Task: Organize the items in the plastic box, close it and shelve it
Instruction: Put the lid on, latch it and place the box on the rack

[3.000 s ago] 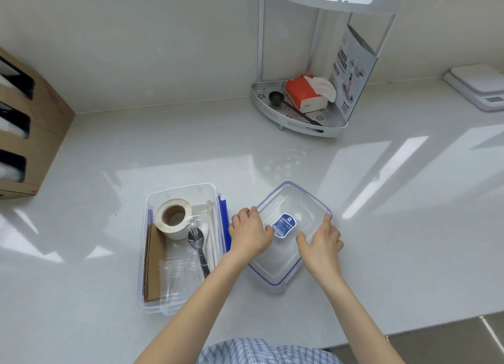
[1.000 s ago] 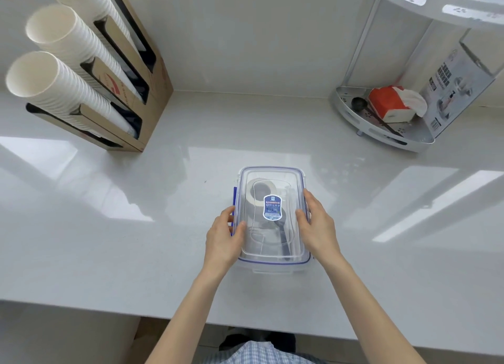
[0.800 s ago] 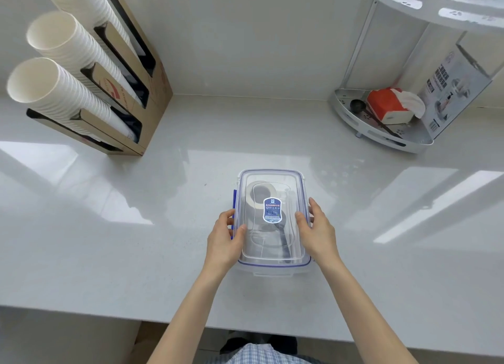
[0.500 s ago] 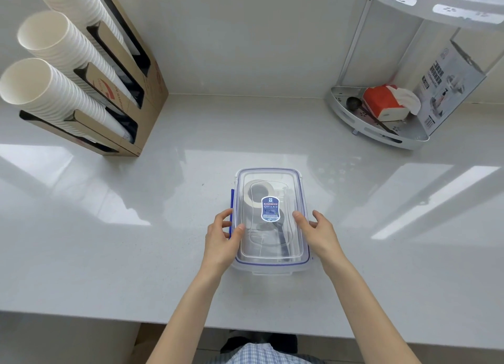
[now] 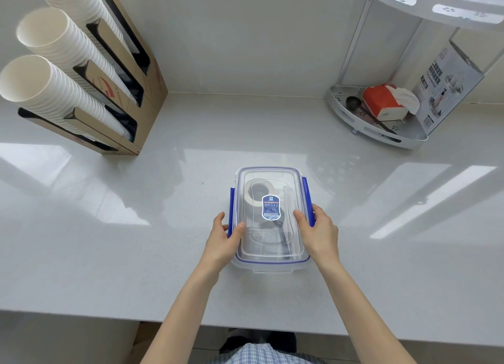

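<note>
The clear plastic box (image 5: 270, 265) stands on the white counter with its transparent lid (image 5: 272, 173) on top, a blue label in the lid's middle. A tape roll (image 5: 252, 193) and a dark spoon show through the lid. My left hand (image 5: 222, 238) grips the box's left side, thumb on the lid, fingers at the left blue latch (image 5: 231, 200). My right hand (image 5: 317, 231) grips the right side, fingers wrapped on the right blue latch (image 5: 306, 194). Whether the latches are locked I cannot tell.
A cardboard dispenser (image 5: 131, 91) with stacks of white paper cups (image 5: 41, 83) leans at the back left. A metal corner shelf (image 5: 381, 134) at the back right holds a red tissue pack (image 5: 381, 102), a black scoop and a printed box. The counter's front edge runs below my forearms.
Three seconds ago the lid lay on the counter beside the open box; now it covers the box. In the last half second my right hand slid outward and the right blue latch came into view.
</note>
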